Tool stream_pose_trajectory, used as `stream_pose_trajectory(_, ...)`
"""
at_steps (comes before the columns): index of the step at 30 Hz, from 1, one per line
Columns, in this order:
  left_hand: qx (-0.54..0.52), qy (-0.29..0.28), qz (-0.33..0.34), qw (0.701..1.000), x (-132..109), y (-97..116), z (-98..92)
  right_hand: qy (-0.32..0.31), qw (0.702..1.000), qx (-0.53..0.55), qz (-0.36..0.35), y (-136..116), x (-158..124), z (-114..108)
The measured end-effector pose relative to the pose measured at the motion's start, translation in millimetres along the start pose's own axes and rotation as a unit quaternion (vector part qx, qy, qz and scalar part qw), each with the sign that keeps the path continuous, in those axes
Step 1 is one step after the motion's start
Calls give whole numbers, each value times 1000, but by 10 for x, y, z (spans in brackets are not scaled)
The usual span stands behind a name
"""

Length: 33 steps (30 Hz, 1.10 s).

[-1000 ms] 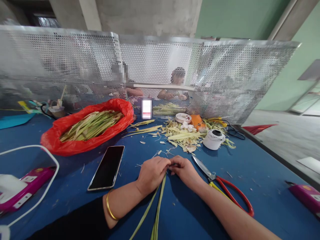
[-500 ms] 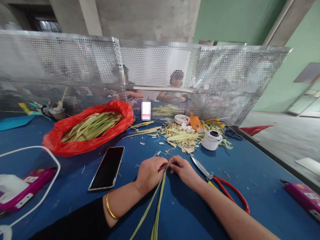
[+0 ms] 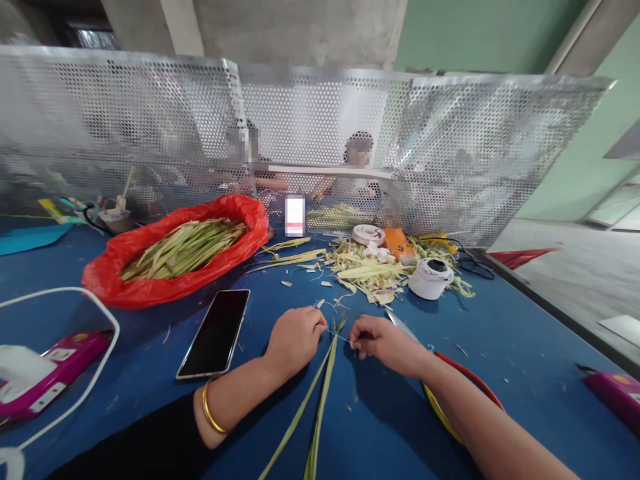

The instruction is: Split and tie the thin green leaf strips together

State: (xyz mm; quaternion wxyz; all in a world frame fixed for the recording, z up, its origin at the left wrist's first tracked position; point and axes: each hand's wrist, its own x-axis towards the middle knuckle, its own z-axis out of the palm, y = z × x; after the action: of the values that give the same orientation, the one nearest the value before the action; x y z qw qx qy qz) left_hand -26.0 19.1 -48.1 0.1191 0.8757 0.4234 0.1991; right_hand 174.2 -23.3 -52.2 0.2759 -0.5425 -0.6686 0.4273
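Long green leaf strips (image 3: 323, 393) lie on the blue table, their upper ends together between my hands. A thin white thread (image 3: 341, 337) crosses these ends, stretched from one hand to the other. My left hand (image 3: 296, 340) pinches the thread on the left side of the strips. On the right side, my right hand (image 3: 383, 341) is closed in a pinch on the thread's other end, with a small pale bit at the fingertips. Scissors (image 3: 400, 325) with red and yellow handles lie partly hidden under my right forearm.
A red plastic bag (image 3: 107, 287) holds many leaf strips (image 3: 190, 250). A phone (image 3: 215, 333) lies left of my hands. Leaf scraps (image 3: 373, 273), a tape roll (image 3: 369, 236) and a white spool (image 3: 429, 280) sit ahead. Purple power strips (image 3: 65, 370) flank the table; a perforated metal screen (image 3: 310, 127) stands behind.
My hands have moved apart from their meeting point at the strip ends. The thread now shows taut between them, and my right forearm covers more of the scissors.
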Motion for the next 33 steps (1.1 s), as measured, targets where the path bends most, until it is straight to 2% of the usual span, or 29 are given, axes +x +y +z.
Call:
stream_pose_trajectory(4,2,-18,-6,1000,17,-18,14,-16,1000,-6,-3,-60,-32,-29)
stream_pose_trajectory(8,7,-22,-14,1000,21,-29,31,58,996,11,-72,-119,-22,46)
stream_pose_trajectory(11,16,-23,-6,1000,25,-31,44,92,987,74,-107,-135,0,144)
stream_pose_trajectory(13,22,-22,-4,1000,23,-27,48,82,982,133,-109,-137,8,197)
stream_pose_trajectory(17,11,-15,-7,1000,13,-4,25,6,972,223,-72,-112,14,231)
stream_pose_trajectory(21,-35,30,-16,999,22,8,-9,20,980,183,-77,-56,32,225)
stream_pose_trajectory(23,-117,44,-14,992,37,2,-1,29,983,161,-89,-37,42,228)
stream_pose_trajectory(25,-247,20,-17,969,54,-8,23,25,982,161,-94,-30,47,234)
stream_pose_trajectory(28,-437,-52,-70,895,76,-17,50,20,978,178,-102,-33,50,237)
stream_pose_trajectory(30,-505,-84,-110,852,85,-14,45,24,976,188,-106,-32,55,233)
stream_pose_trajectory(33,-548,-104,-127,820,94,-5,27,29,971,216,-103,-18,70,225)
